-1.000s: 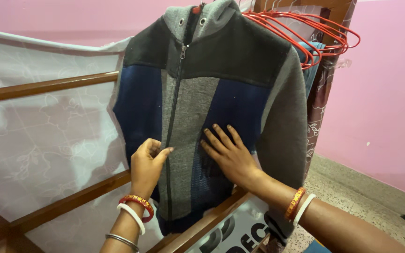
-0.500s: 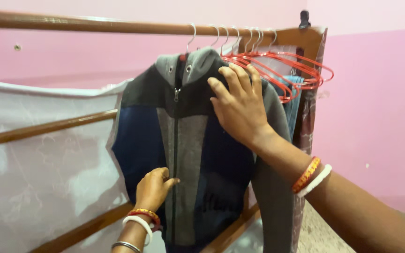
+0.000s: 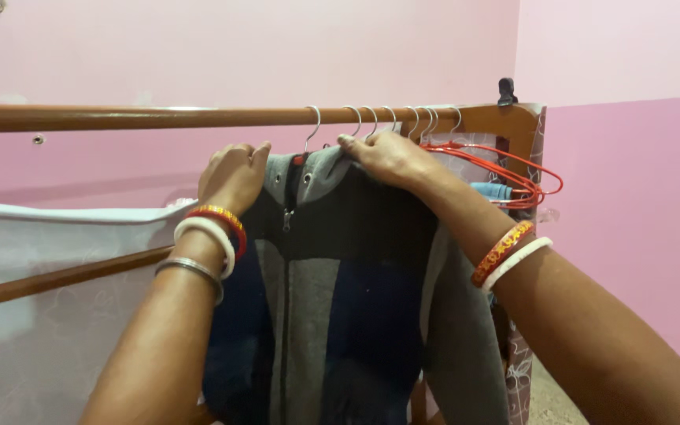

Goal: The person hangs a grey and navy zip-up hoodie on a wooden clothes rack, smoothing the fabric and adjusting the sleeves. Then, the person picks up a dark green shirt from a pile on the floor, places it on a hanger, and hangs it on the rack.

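A grey, black and blue zip-up hooded jacket [image 3: 332,299] is hung at the frame's centre from a wooden rail [image 3: 135,118]. Its shoulders are grasped by the left hand [image 3: 234,175] and right hand [image 3: 387,157]. Empty red hangers [image 3: 513,169] are seen just right.

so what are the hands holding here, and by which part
Both hold the hanging grey and blue zip jacket at its top: the left hand at one shoulder by the collar, the right hand at the other.
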